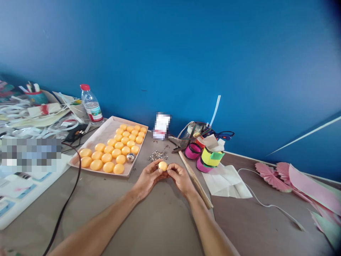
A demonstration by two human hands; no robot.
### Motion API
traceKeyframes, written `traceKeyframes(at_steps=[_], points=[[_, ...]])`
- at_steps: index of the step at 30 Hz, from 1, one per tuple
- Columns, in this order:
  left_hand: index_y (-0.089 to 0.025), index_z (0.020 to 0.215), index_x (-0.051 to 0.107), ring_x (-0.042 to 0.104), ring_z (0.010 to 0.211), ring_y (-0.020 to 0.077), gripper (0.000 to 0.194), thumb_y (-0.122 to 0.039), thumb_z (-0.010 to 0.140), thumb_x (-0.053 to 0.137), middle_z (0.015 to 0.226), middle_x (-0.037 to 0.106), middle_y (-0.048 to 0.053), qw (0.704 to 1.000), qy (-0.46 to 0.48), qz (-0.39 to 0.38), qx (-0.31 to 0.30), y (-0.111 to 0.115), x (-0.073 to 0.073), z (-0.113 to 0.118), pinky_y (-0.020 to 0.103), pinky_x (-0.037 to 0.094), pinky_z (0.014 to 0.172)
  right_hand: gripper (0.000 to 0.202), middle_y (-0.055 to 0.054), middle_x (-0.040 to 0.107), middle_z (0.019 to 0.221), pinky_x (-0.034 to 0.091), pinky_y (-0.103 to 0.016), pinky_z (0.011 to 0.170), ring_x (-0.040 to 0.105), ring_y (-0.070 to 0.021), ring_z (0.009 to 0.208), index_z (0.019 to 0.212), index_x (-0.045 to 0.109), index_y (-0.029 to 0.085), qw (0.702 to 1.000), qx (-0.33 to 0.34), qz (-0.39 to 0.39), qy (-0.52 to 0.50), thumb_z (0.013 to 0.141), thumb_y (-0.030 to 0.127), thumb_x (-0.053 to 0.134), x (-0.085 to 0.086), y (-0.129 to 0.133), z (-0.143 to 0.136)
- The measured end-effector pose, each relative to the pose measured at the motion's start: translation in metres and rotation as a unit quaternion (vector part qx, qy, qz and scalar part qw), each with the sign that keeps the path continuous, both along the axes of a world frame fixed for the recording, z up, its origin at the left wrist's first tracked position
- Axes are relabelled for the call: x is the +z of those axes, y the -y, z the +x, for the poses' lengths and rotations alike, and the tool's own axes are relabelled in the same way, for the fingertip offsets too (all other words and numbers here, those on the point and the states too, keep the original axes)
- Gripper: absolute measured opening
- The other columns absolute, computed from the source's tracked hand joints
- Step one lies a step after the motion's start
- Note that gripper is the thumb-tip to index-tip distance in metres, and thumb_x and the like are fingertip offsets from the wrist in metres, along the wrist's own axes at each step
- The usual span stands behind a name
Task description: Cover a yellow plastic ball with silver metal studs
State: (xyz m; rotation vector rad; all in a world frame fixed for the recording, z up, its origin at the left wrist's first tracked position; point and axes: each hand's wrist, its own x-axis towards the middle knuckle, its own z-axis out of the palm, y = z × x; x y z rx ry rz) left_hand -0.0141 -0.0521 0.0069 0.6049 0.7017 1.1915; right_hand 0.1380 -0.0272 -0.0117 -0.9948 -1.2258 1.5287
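Between my two hands, near the middle of the table, is a small yellow-orange ball (163,166). My left hand (149,177) is closed round its left side, thumb on the front. At its lower right, my right hand (179,177) has thumb and forefinger pinched together; whatever small thing they hold is too small to make out. Just beyond the hands lies a loose pile of small metal pieces (157,155). To the left, a shallow cardboard tray (99,137) bears several orange balls (116,153) in rows and one silvery ball (130,157) near its right edge.
A bottle with a red cap (92,106) stands behind the tray. Black cable (77,185) crosses the left side. Right of my hands lie a wooden strip (195,179), pink and yellow rolls (209,158), white paper (227,181) and pink paper fans (273,176).
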Motion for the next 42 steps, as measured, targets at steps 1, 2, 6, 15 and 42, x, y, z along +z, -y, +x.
traceKeyframes(at_steps=[1, 2, 6, 15, 42], points=[[-0.016, 0.11, 0.056, 0.063, 0.076, 0.0168, 0.047, -0.022, 0.067, 0.071, 0.091, 0.065, 0.006, 1.0, -0.002, -0.001, 0.001, 0.0, 0.0, 0.0, 0.037, 0.047, 0.084, 0.018, 0.002, 0.057, 0.073, 0.042, -0.025, 0.068, 0.051, -0.0122, 0.068, 0.074, 0.058, 0.019, 1.0, 0.002, 0.0, 0.002, 0.067, 0.033, 0.067, 0.0, 0.0, 0.0], [-0.016, 0.11, 0.056, 0.063, 0.075, 0.0168, 0.047, -0.022, 0.067, 0.071, 0.091, 0.065, 0.006, 1.0, -0.005, -0.001, 0.002, 0.0, 0.0, 0.0, 0.037, 0.047, 0.084, 0.018, 0.002, 0.057, 0.073, 0.042, -0.025, 0.068, 0.051, -0.0123, 0.068, 0.074, 0.058, 0.02, 1.0, 0.005, 0.0, 0.005, 0.068, 0.033, 0.067, 0.0, 0.0, 0.0], [-0.015, 0.111, 0.056, 0.063, 0.076, 0.0177, 0.047, -0.023, 0.067, 0.071, 0.092, 0.064, 0.007, 1.0, -0.015, 0.004, 0.005, 0.0, -0.001, 0.0, 0.038, 0.047, 0.084, 0.018, 0.003, 0.057, 0.073, 0.042, -0.026, 0.068, 0.051, -0.0124, 0.068, 0.075, 0.058, 0.02, 1.0, 0.008, 0.001, 0.021, 0.069, 0.034, 0.065, 0.001, 0.0, 0.0], [-0.014, 0.113, 0.055, 0.063, 0.075, 0.0183, 0.048, -0.024, 0.069, 0.069, 0.092, 0.065, 0.007, 0.999, -0.039, 0.027, 0.021, 0.001, -0.009, 0.0, 0.041, 0.047, 0.082, 0.015, 0.004, 0.053, 0.065, 0.042, -0.025, 0.063, 0.05, -0.0116, 0.062, 0.072, 0.054, 0.019, 0.999, -0.02, 0.012, 0.046, 0.069, 0.03, 0.062, 0.009, 0.006, -0.007], [-0.013, 0.096, 0.056, 0.065, 0.068, 0.0165, 0.026, -0.027, 0.075, 0.064, 0.081, 0.067, 0.007, 0.998, 0.052, -0.008, 0.046, -0.003, 0.0, 0.0, 0.031, 0.05, 0.07, 0.055, -0.009, 0.029, 0.145, 0.025, -0.05, 0.103, 0.019, -0.0297, 0.134, 0.138, 0.03, 0.019, 0.734, -0.016, 0.349, 0.582, 0.084, 0.024, 0.04, -0.011, -0.003, 0.001]])
